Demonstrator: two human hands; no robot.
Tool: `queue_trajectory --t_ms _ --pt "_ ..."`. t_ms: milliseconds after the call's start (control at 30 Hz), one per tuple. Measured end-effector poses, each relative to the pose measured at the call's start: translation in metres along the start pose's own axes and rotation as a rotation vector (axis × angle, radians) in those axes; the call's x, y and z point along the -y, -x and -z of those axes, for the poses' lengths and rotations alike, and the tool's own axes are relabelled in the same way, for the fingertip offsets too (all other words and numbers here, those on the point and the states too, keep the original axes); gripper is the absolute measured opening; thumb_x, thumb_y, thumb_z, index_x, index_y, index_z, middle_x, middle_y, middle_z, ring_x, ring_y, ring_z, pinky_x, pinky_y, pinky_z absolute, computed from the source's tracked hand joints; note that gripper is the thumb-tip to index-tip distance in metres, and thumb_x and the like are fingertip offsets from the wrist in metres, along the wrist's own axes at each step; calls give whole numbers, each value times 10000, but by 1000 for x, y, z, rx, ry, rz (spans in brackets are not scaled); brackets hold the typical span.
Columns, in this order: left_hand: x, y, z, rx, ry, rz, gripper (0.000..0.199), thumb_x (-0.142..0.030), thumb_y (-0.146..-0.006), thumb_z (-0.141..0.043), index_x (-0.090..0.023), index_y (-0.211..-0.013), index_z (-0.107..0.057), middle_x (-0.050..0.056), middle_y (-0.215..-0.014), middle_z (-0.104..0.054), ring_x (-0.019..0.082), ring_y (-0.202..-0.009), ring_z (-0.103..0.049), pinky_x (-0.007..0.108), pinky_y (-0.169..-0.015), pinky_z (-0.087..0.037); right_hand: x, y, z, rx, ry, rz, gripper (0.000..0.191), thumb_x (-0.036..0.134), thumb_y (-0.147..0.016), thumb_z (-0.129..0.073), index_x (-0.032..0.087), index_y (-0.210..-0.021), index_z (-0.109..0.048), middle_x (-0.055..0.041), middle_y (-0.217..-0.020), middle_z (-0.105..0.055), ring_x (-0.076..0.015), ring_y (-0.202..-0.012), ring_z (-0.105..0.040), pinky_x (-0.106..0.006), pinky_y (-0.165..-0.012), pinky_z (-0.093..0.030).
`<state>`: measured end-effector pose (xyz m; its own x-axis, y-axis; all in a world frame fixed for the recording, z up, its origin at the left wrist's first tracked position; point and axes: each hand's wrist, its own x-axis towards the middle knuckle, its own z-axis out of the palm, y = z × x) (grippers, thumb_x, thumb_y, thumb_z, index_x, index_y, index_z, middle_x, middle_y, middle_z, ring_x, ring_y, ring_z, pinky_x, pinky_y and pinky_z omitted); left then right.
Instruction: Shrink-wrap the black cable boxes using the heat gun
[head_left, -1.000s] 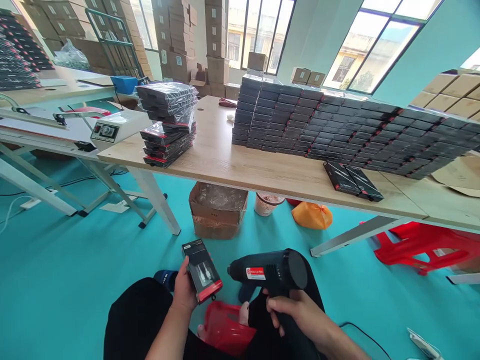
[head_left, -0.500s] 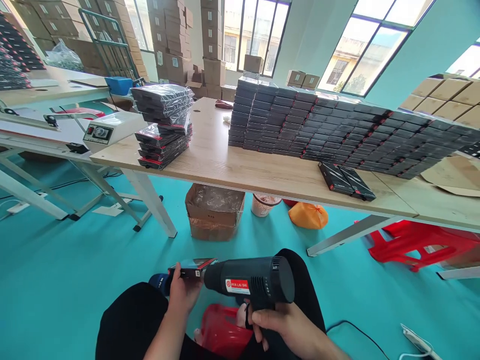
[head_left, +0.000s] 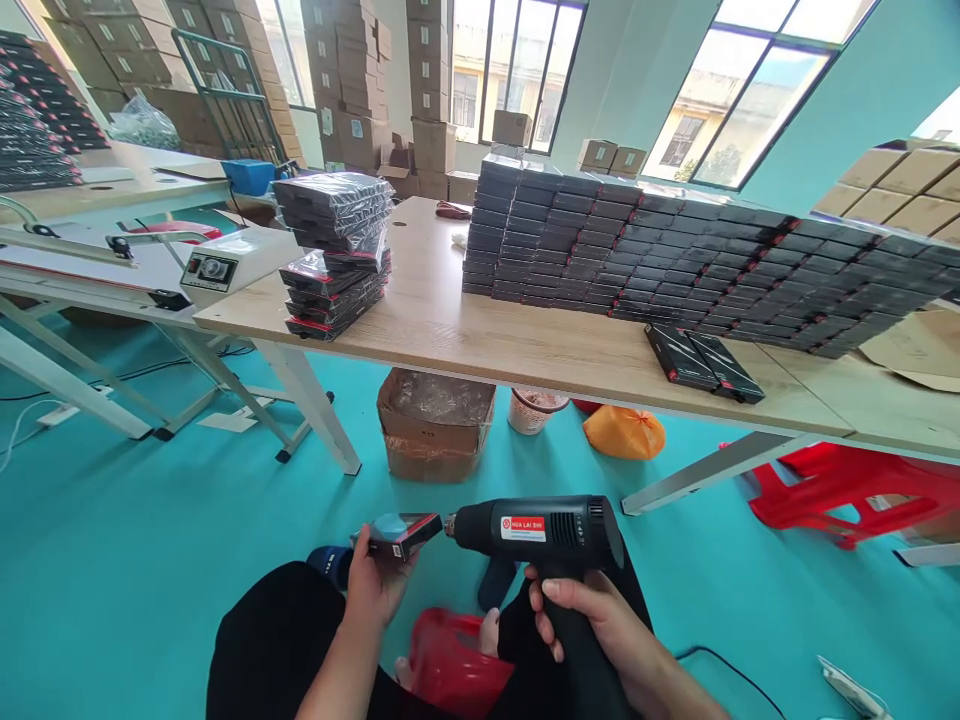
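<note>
My left hand (head_left: pixel 375 588) is closed around a flat black box (head_left: pixel 397 537) with red edges, held over my lap. In my right hand (head_left: pixel 585 610) is a black heat gun (head_left: pixel 555 530) with a red and white label, its fingers wrapped round the handle. The gun's nozzle points left at the box's right end, a small gap apart. On the table (head_left: pixel 442 335) stand a long wall of stacked dark boxes (head_left: pixel 637 250), a pile of loosely wrapped boxes (head_left: pixel 334 250) to the left, and two single boxes (head_left: pixel 701 362) near the front edge.
Under the table are a carton of clear film (head_left: pixel 435 430), a wastebasket (head_left: pixel 535 410) and an orange bag (head_left: pixel 625 432). A red stool (head_left: pixel 855 490) lies at right; something red (head_left: pixel 457 670) is between my legs. A sealing machine (head_left: pixel 232 265) stands left.
The heat gun has moved right and slightly up, away from the box. The box's right end now shows beyond the nozzle, and my left hand has shifted slightly right.
</note>
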<state>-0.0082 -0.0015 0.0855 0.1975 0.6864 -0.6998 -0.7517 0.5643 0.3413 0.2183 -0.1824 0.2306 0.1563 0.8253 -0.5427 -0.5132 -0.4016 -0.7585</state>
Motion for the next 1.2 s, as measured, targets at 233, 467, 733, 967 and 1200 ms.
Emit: queue_trajectory --t_ms 233,467,733,967,1200 --pt "-6 1 3 -81 0 -9 569 -73 -582 -514 -178 -1112 -695 35 -750 -718 228 -606 -673 415 -722 -593 11 5 18 -48 9 -34 383 385 -741 -786 117 -1010 -737 -50 -799 -695 -131 -602 -613 -238 -508 -493" --pt "-4 1 4 -34 -56 -46 358 -90 -498 -509 -182 -815 -646 38 -623 -647 243 -574 -645 367 -573 -563 12 20 38 113 91 -91 429 419 -736 -795 114 -1031 -729 -44 -790 -679 -135 -588 -614 -240 -489 -470" --pt "1 -5 5 -18 -109 -66 193 -117 -513 -509 -179 -680 -581 49 -603 -634 227 -518 -622 366 -527 -565 9 23 26 186 176 -138 402 425 -697 -809 128 -951 -712 -40 -769 -681 -148 -594 -603 -265 -513 -461" --pt "9 -12 15 16 -309 -135 177 -178 -488 -562 -181 -664 -581 4 -581 -603 210 -509 -604 356 -545 -543 0 15 26 147 209 -125 427 491 -666 -814 139 -885 -707 -34 -708 -662 -160 -573 -585 -287 -511 -461" --pt "18 -17 19 128 -1106 -665 332 -217 -576 -617 -218 -893 -716 49 -929 -737 273 -923 -684 408 -867 -539 14 10 26 -14 105 -22 438 432 -733 -796 129 -1040 -720 -40 -811 -674 -142 -613 -601 -269 -529 -483"
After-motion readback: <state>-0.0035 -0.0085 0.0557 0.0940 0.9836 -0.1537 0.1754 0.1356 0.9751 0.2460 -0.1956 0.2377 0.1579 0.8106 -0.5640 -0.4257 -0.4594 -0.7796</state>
